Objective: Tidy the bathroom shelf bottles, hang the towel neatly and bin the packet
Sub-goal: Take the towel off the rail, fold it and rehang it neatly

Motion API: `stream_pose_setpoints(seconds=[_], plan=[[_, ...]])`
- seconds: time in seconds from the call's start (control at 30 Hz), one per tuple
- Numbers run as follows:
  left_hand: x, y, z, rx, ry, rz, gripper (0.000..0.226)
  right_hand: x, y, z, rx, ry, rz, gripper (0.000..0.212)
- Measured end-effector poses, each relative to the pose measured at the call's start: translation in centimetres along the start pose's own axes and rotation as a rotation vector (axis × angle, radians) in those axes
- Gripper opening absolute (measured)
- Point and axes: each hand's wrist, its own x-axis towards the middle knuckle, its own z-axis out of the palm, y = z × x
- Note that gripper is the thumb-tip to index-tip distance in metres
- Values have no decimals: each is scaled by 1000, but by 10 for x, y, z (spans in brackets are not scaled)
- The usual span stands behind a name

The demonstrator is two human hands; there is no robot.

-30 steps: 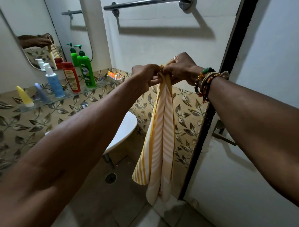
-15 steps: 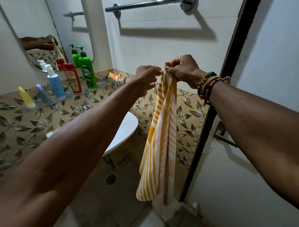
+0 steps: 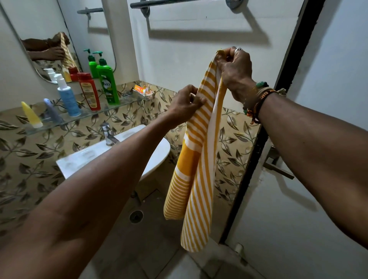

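A yellow and white striped towel (image 3: 196, 167) hangs in front of me, below the chrome towel bar (image 3: 179, 2) at the top of the wall. My right hand (image 3: 235, 67) pinches its top corner high up. My left hand (image 3: 186, 103) grips the towel's left edge lower down. On the glass shelf (image 3: 123, 103) at the left stand a green pump bottle (image 3: 107, 81), a red bottle (image 3: 89, 91) and a blue spray bottle (image 3: 66, 97); a yellow tube (image 3: 31, 115) and a lilac tube (image 3: 52, 111) rest on their caps. An orange packet (image 3: 142, 89) lies at the shelf's right end.
A white basin (image 3: 119, 151) with a chrome tap (image 3: 107, 134) sits under the shelf. A mirror (image 3: 49, 39) hangs above it. The door (image 3: 318, 159) with its handle (image 3: 276, 165) stands at the right. A floor drain (image 3: 136, 216) lies below.
My hands have parted: the right has lifted the towel's top corner, the left has slid down along its edge. The towel has opened out wider. The view has dropped, showing the basin.
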Motion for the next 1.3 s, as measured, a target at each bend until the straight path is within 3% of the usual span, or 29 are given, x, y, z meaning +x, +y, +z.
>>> stream_pose_setpoints(seconds=[0.2,0.4,0.53,0.63,0.77,0.87,0.93,1.0,1.1,1.2,1.3], plan=[[-12,-21,-1,340,-134,-37,46,8,-3,-5,-20,152,-1,13],[-17,-43,-14,690,-190,-112,27,11,1,-18,-63,393,58,16],[-8,-47,-32,861,-4,-117,16,7,9,-25,-91,482,111,18],[-2,-41,-42,955,281,-109,16,8,17,-31,-73,542,202,23],[4,-37,-49,628,523,-222,22,10,24,-40,-23,585,242,25],[5,-41,-49,536,521,-227,15,10,23,-39,-13,601,244,26],[1,-44,-53,607,532,-160,16,11,21,-37,-4,623,248,28],[-5,-50,-63,851,522,42,21,11,20,-40,12,645,257,29],[-10,-59,-83,1188,322,368,25,11,27,-44,-4,646,281,31],[-9,-58,-91,1224,280,320,24,9,34,-40,-8,641,283,33],[-6,-58,-88,1207,284,155,28,8,37,-36,-23,647,302,32]])
